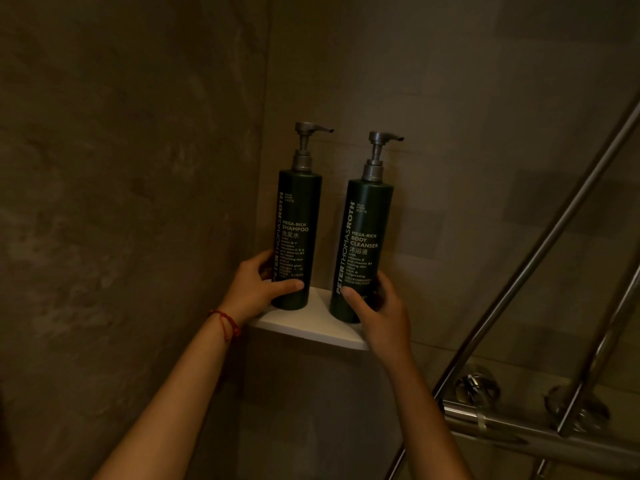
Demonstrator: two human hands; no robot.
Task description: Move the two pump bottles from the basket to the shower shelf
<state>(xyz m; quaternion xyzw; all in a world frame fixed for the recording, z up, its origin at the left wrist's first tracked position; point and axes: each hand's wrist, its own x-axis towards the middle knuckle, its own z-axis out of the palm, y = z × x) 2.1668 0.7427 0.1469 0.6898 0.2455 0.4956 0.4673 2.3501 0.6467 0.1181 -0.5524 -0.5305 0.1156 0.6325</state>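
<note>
Two dark green pump bottles stand upright on a white corner shelf (304, 325) in the shower. The shampoo bottle (298, 216) is on the left, the body cleanser bottle (363, 233) on the right, both with grey pump heads pointing right. My left hand (258, 284) wraps the lower part of the shampoo bottle, thumb across its front. My right hand (379, 308) grips the base of the body cleanser bottle. A red string is tied round my left wrist. No basket is in view.
Brown stone walls meet in the corner behind the shelf. At the right, slanted chrome shower pipes (540, 258) run down to a horizontal mixer bar (512, 427) with round knobs, close beside my right forearm.
</note>
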